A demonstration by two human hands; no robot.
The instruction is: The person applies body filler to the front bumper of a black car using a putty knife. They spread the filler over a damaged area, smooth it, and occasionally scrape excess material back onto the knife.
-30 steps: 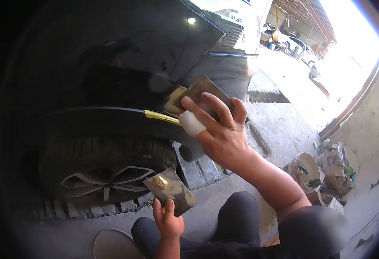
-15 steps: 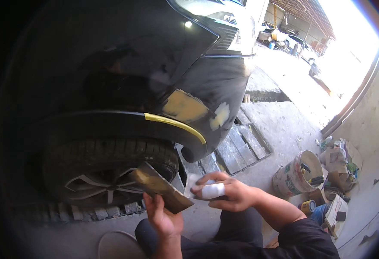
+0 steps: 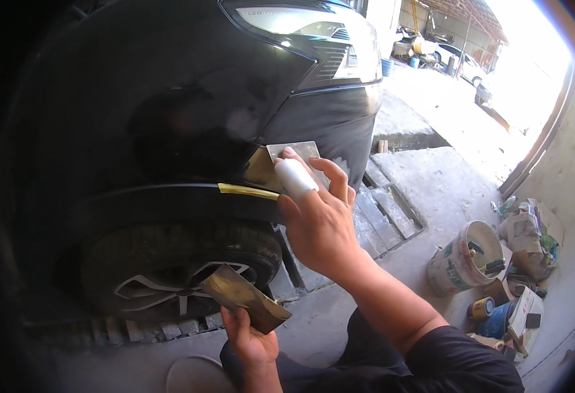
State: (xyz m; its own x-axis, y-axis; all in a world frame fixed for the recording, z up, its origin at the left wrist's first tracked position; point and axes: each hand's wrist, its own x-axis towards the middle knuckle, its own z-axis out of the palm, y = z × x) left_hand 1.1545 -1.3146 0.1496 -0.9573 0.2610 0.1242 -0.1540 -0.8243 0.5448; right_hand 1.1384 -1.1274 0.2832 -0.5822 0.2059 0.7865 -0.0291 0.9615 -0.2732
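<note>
My right hand (image 3: 326, 226), one finger wrapped in a white bandage (image 3: 296, 178), grips a flat, thin metal putty spreader (image 3: 305, 150). The spreader lies over the tan filler patch (image 3: 256, 171) on the dark car's bumper corner (image 3: 340, 124), hiding much of it. Below that patch, yellow masking tape (image 3: 245, 190) follows the wheel arch edge. Lower down, in front of the wheel (image 3: 169, 288), my left hand (image 3: 253, 340) holds a rectangular board (image 3: 264, 313) smeared with yellowish filler; its thumb rests on the near edge.
To the right stands a stained white bucket (image 3: 446, 265) with tools inside. Beside it are a small can (image 3: 482, 308), a blue bucket (image 3: 498, 319), and crumpled paper and plastic (image 3: 526, 229). Metal plates (image 3: 385, 213) cover a floor channel beyond the bumper. A wall (image 3: 562, 157) runs along the right.
My right hand has moved up and away from the board, bringing the spreader onto the bumper's filler patch. My left hand still holds the board low, nearly in place. The view has shifted slightly.
</note>
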